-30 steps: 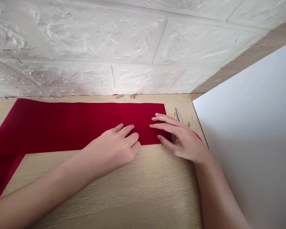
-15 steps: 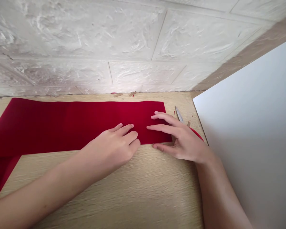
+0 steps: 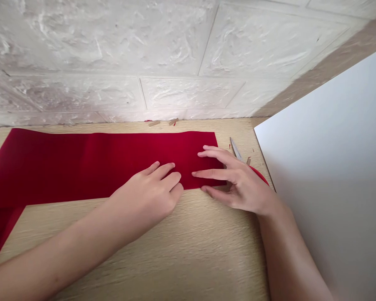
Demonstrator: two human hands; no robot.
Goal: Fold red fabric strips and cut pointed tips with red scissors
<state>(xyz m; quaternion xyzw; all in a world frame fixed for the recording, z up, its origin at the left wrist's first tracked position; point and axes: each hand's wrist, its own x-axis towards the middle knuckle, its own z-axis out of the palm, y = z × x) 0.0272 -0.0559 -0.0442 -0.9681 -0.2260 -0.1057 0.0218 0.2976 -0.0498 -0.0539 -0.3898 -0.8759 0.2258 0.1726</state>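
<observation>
A long strip of red cloth (image 3: 81,163) lies across the table, its short right end between my two hands. My left hand (image 3: 153,188) is on the cloth at the front edge; its two nearer fingers are curled in at that edge, and the thumb is hidden under them. The other two fingers stretch out over the cloth. Spread wide, the fingers of my right hand (image 3: 232,177) reach over the cloth's right end, with the thumb by its front corner. Partly behind the right hand lie scissors (image 3: 236,148) with a red handle.
A white textured wall (image 3: 172,94) rises behind the wooden table (image 3: 188,251). To the right stands a large white panel (image 3: 326,146). Small brown scraps (image 3: 173,121) and red bits lie along the wall. More red cloth (image 3: 3,230) hangs at the left.
The view has shifted slightly. My right index finger has lowered a little toward the front edge of the cloth. My left hand stays almost where it was.
</observation>
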